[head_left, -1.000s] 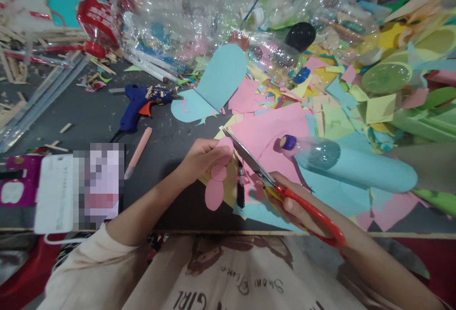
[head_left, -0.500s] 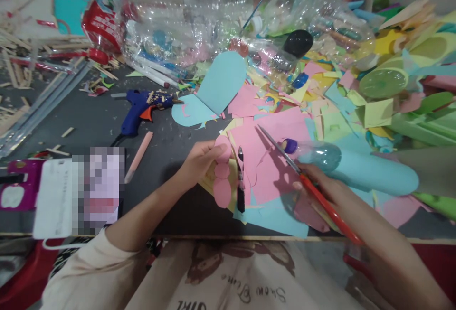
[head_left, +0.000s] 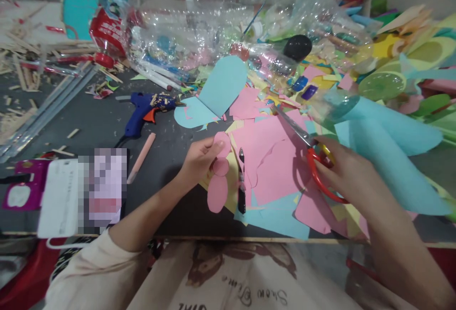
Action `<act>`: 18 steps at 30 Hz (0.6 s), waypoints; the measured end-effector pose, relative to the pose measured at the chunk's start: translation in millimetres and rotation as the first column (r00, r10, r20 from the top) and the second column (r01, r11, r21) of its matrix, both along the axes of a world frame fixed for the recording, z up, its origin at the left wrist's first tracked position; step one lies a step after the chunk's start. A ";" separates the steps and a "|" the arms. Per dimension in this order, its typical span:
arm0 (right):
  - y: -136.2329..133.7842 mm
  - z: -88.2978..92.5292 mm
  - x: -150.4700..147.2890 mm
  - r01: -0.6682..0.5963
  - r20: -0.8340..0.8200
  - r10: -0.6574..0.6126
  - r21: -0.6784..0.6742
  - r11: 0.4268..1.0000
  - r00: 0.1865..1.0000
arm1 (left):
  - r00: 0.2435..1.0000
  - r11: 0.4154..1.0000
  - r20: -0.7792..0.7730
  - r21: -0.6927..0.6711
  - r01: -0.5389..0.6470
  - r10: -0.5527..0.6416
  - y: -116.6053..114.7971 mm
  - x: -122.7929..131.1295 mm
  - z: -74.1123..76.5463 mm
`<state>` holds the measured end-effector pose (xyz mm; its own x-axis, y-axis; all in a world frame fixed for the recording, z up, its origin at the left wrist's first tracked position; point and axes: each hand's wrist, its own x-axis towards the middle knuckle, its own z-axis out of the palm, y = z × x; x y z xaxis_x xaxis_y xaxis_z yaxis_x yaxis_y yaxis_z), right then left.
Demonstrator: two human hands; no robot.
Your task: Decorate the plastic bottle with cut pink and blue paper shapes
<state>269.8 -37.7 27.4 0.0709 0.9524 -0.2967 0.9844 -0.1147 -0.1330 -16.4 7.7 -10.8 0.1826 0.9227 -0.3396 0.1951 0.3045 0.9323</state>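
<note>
Between the thumb and fingers of my left hand (head_left: 201,160) is a pink paper cutout (head_left: 217,192) of joined rounded shapes, hanging down over the table. My right hand (head_left: 337,167) grips a pair of scissors (head_left: 297,132) with red and yellow handles. The blades look closed and point up and left, above a pink paper sheet (head_left: 274,167). A black pen-like tool (head_left: 242,182) lies between my hands. Beyond it rests a light blue paper cutout (head_left: 226,82) with two rounded lobes. Light blue paper (head_left: 392,125), partly rolled, lies beside my right hand.
A blue glue gun (head_left: 138,113), a pinkish stick (head_left: 141,158) and a phone (head_left: 107,186) lie at the left. Clear plastic bottles (head_left: 203,30) line the back. Paper scraps (head_left: 320,79) crowd the right, and wooden sticks (head_left: 26,72) the far left.
My right hand and the scissors have moved slightly up and right. The bottle with the purple cap and light blue paper has shifted up and right. The pink cutout's lower end has tilted left.
</note>
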 end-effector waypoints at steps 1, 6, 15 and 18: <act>1.3 -3.3 0.9 -0.004 -0.020 0.005 0.015 1.000 1.000 | 1.000 1.000 -0.003 0.000 -0.016 0.016 0.0 0.6 0.6; -4.7 -15.3 -4.9 0.030 -0.160 -0.009 0.133 0.991 0.987 | 0.999 0.999 -0.014 0.014 -0.036 0.036 1.2 2.1 3.9; -59.2 23.1 -22.4 -0.017 -0.513 -0.031 -0.089 0.996 0.858 | 1.000 0.999 -0.030 0.035 0.011 -0.010 0.8 -0.1 5.1; -58.3 36.1 -14.8 -0.023 -0.528 -0.013 -0.061 0.998 0.849 | 0.999 0.998 -0.049 0.055 0.025 -0.023 0.5 -0.6 5.5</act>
<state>255.0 -96.0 63.5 -0.1182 0.9304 -0.3469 0.7688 -0.1353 -0.6250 -17.0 8.2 -5.3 0.1895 0.9359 -0.2969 0.2472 0.2472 0.9369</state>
